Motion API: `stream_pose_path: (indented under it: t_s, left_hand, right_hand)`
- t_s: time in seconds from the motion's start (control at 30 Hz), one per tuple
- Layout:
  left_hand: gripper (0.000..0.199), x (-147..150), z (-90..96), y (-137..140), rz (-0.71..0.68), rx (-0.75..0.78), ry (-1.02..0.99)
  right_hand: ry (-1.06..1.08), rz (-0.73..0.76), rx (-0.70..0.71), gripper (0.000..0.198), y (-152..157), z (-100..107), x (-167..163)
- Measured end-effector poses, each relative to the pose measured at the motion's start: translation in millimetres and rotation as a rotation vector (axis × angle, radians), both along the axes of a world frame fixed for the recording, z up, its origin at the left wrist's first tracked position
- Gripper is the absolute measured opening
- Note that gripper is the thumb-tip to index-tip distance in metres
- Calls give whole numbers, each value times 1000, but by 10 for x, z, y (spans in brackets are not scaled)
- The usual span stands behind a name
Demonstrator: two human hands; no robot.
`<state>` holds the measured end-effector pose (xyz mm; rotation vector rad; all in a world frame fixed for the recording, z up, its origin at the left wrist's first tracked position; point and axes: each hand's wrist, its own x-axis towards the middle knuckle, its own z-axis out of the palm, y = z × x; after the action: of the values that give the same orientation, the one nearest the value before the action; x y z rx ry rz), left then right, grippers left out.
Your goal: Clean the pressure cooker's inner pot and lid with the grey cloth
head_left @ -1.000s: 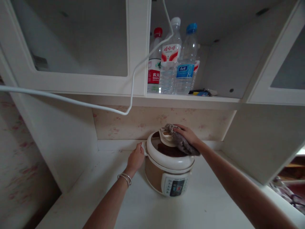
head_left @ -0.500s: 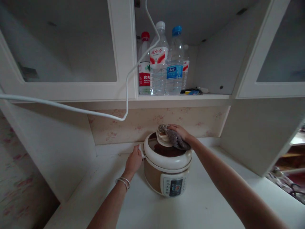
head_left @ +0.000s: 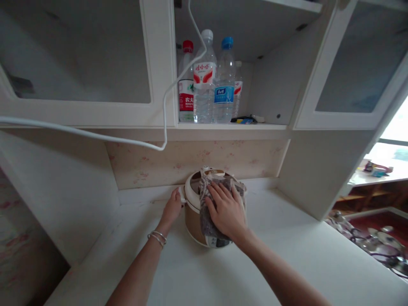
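"Cable (head_left: pixel 165 123) hangs at the left, in front of the cupboard (head_left: pixel 159 63). What about the left hand (head_left: pixel 172 206) below it?"

"Closed, fingers curled on the cooker's side handle (head_left: pixel 182 194). The fingertips are partly hidden, so I can't tell how tight the grip is. I'd guess it steadies the cooker (head_left: pixel 193 223) against the push from the other side."

"Where does the cooker stand?"

"Upright on the tabletop (head_left: pixel 287 225), near the back wall (head_left: pixel 153 165). Its panel (head_left: pixel 221 242) faces the near side, probably so it can be read from there."

"And the bottles (head_left: pixel 204 102) above?"

"Upright on the shelf (head_left: pixel 270 126), bunched together, likely to be out of the way."

"Then the cloth (head_left: pixel 208 223)?"

"Draped over the lid (head_left: pixel 190 193) and down the front, hiding most of the panel. It seems spread out to follow the curve."

"Which leaves the right hand (head_left: pixel 227 210)."

"Palm down, well open, fingers spread nearly flat on the cloth. It isn't clutching; the cloth looks pinned between palm and cooker, and that spread probably shares the pressure over the rounded surface."
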<state>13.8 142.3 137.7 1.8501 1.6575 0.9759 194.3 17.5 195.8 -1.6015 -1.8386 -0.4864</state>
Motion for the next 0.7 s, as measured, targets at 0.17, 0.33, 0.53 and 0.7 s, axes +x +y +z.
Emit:
stream_pose_path:
  t_s: [0.17, 0.33, 0.53, 0.7]
  left_hand:
    - [41, -61, 174, -319, 93, 170, -76]
    - [35, 103, 560, -852, -124, 495, -103]
    - [62, 469, 574, -821, -302, 363, 207]
    - [85, 480, 570, -385, -292, 350, 315]
  right_hand:
    - [-13, 119, -25, 39, 186, 138, -354]
    - [548, 284, -25, 36, 522, 318, -467]
    - [1074, 284, 211, 50, 372, 232, -118]
    - [1348, 220, 262, 31, -154, -409, 628]
